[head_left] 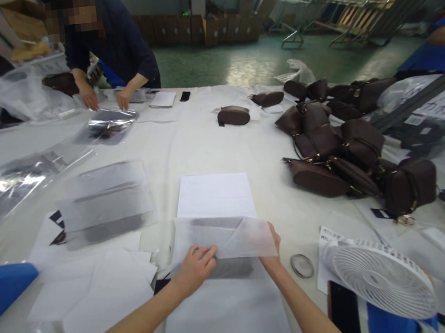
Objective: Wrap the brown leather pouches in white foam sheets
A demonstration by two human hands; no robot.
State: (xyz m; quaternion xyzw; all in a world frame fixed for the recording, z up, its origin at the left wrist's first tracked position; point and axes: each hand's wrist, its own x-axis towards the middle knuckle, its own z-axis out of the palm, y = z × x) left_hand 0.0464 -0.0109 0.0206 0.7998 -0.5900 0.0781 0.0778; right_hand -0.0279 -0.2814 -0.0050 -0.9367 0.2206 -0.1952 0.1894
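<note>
Directly before me, a sheet of thin translucent tissue paper is folded over a flat dark thing, whose kind I cannot tell through the paper. My left hand lies on the fold's left part, fingers stretched out and pressing down. At the fold's right end, my right hand pinches the edge, its fingers partly behind the paper. White sheets lie beneath and beyond the wrap. Left of it rests a similar tissue-covered bundle with dark shapes showing through.
Dark brown bags are heaped at the right. Nearer stand a white fan, a phone and a tape roll. Loose white paper and a blue object lie left. Across the table, a co-worker handles clear plastic.
</note>
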